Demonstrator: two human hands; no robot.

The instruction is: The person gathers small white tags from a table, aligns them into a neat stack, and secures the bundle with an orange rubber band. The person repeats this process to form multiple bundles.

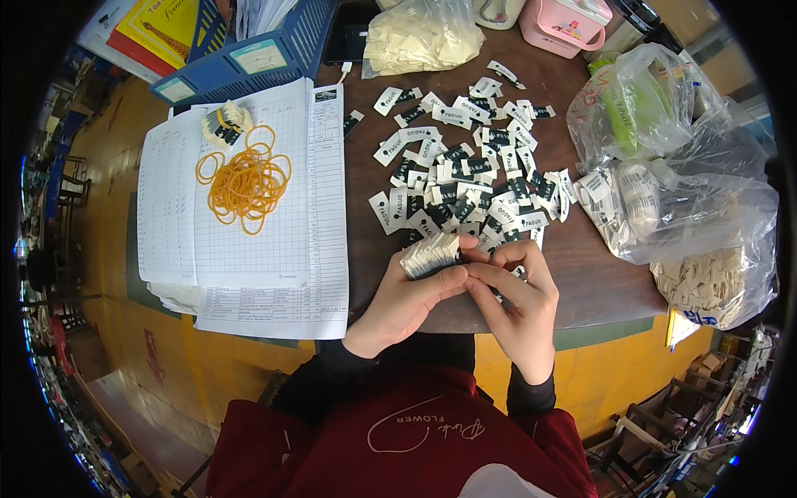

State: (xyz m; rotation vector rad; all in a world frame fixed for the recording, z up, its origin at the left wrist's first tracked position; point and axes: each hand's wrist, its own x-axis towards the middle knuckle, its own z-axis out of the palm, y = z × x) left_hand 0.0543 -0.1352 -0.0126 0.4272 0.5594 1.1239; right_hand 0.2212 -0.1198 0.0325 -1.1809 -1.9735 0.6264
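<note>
One thick, cream-edged label stack point(430, 253) sits clasped in the left hand point(408, 300), the right hand point(525, 309) gripping small labels point(520, 272)! Scattered tags point(465, 178) show dark lettering.

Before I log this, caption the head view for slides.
Left hand grips label stack beside right hand; loose labels beyond, rubber bands to the left.

Across the worktop point(556, 83), the small tags point(452, 115) I see carry one dark printed word beside a little round mark, over and over on their white faces. At left, the gridded notebook point(241, 259) shows faint handwritten columns, and the sheet point(326, 216) under it a printed table. Far left, the yellow book point(162, 33) bears a large title. Red characters mark the clear bag point(585, 116) at right; pale script crosses the dark red top point(349, 461).
</note>
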